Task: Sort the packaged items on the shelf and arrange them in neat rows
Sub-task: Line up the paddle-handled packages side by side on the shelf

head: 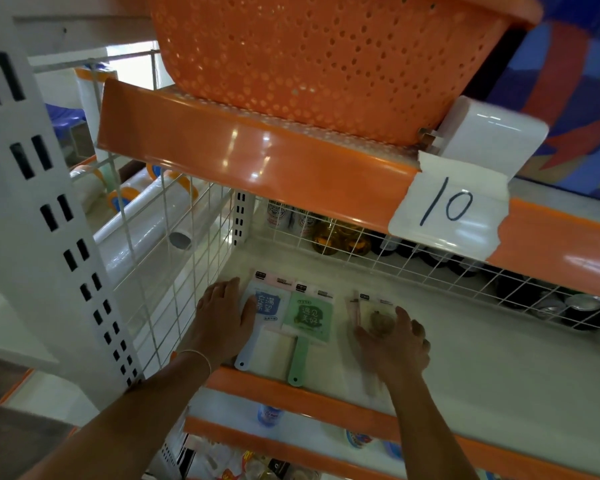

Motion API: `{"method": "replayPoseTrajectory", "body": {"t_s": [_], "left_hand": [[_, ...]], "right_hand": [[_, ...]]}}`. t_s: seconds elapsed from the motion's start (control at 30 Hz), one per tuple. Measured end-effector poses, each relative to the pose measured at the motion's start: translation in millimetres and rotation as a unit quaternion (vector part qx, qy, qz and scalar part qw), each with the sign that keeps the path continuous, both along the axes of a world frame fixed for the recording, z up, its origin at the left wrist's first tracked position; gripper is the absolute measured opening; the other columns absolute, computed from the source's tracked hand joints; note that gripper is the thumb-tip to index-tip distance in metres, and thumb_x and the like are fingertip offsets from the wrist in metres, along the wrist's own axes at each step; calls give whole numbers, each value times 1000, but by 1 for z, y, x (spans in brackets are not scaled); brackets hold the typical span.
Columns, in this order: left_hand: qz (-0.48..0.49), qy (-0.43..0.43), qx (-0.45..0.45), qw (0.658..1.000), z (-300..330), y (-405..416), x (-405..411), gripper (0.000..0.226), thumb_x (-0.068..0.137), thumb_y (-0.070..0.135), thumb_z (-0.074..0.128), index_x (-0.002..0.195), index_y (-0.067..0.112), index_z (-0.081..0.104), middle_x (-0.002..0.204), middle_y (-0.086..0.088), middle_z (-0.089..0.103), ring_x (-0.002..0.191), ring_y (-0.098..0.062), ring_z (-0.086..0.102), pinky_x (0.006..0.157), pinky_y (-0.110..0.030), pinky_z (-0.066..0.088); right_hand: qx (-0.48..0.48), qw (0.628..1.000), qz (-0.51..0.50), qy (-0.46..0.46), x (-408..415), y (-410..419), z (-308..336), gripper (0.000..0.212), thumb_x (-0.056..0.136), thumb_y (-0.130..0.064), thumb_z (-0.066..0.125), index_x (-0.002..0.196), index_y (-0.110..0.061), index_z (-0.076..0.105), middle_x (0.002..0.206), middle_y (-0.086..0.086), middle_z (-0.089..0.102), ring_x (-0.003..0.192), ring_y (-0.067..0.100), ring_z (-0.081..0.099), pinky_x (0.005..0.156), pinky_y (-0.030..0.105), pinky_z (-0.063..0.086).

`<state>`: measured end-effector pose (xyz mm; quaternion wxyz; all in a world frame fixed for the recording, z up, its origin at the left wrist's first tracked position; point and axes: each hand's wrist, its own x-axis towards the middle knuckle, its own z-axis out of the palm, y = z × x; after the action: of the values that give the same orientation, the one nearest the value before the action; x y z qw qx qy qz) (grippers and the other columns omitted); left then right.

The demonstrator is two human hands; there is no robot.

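Three packaged items lie side by side on the white shelf (499,341). On the left is a blue-printed pack (269,306) with a pale handle sticking out toward me. In the middle is a green pack (309,315) with a green handle. To the right is a clear pack (371,306) holding a pinkish stick and a brown object. My left hand (222,320) rests flat on the blue pack's left edge, fingers spread. My right hand (395,344) lies over the clear pack, blurred, fingers apart; whether it grips the pack I cannot tell.
An orange perforated basket (319,64) sits on the upper shelf, whose orange edge carries a label marked "10" (451,206). White wire grids (174,271) fence the shelf's left and back. Cans and bottles (326,233) stand behind the back grid. Rolls of film (142,216) lie to the left.
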<state>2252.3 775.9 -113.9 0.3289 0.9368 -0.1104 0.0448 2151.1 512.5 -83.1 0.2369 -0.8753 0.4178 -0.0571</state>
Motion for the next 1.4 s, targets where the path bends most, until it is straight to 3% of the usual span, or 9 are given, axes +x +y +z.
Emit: {"method": "replayPoseTrajectory", "body": {"t_s": [0.07,0.4,0.6,0.93,1.1,1.17,1.2,1.3,1.4], "left_hand": [[5,11,-11,1000,1,0,0,57,96,41,47,139,5,40,137,-17,50,131,-30,40,109,-43,35],[17,40,-36,998,5,0,-1,56,98,40,44,142,6,37,139,-17,47,132,-31,38,110,-46,34],[-4,20,13,1000,5,0,-2,53,97,40,44,138,5,42,134,-20,52,128,-33,43,108,-44,36],[-15,5,31,999,7,-1,-4,46,97,38,48,128,4,51,124,-18,58,120,-32,50,101,-43,42],[-13,3,38,999,9,-2,-4,46,96,35,51,128,1,52,123,-20,59,120,-35,50,100,-45,41],[-11,4,38,999,8,-2,-4,46,96,35,52,128,1,52,123,-20,59,119,-35,50,100,-45,41],[-10,7,37,999,8,-1,-4,46,96,35,51,128,2,52,124,-20,59,120,-35,50,101,-45,41],[-5,15,30,999,7,-1,-3,47,96,37,50,128,2,51,125,-20,57,122,-35,48,103,-45,40],[-4,18,32,999,7,-1,-3,48,96,38,49,130,3,50,126,-19,57,123,-34,47,105,-45,39]], "right_hand": [[33,999,5,13,-1,0,-5,96,66,-63,68,146,-30,26,151,11,29,133,37,33,109,50,33],[-3,999,-29,29,-17,-23,0,72,65,-56,62,127,-23,47,125,8,49,114,34,43,100,45,40],[-30,998,-50,39,-28,-42,8,72,62,-57,61,126,-27,51,123,4,54,116,33,44,99,45,37],[2,994,10,-106,-18,-14,23,71,64,-44,76,128,-25,54,130,6,51,120,31,42,100,44,42],[75,975,12,-209,-15,9,26,69,64,-49,80,125,-26,57,106,-8,63,101,17,59,91,41,52],[194,948,-35,-251,-15,15,31,59,68,-42,82,120,-25,60,94,-13,62,87,11,62,81,37,55],[290,909,-65,-291,-13,14,32,52,70,-36,83,116,-20,63,91,-8,63,82,11,62,78,34,55],[561,725,-153,-370,-11,14,34,41,74,-20,82,109,-4,67,97,9,64,81,19,61,88,32,56],[647,635,-144,-398,-13,10,27,58,67,-22,83,118,-3,64,107,13,68,84,21,67,88,31,57]]}}
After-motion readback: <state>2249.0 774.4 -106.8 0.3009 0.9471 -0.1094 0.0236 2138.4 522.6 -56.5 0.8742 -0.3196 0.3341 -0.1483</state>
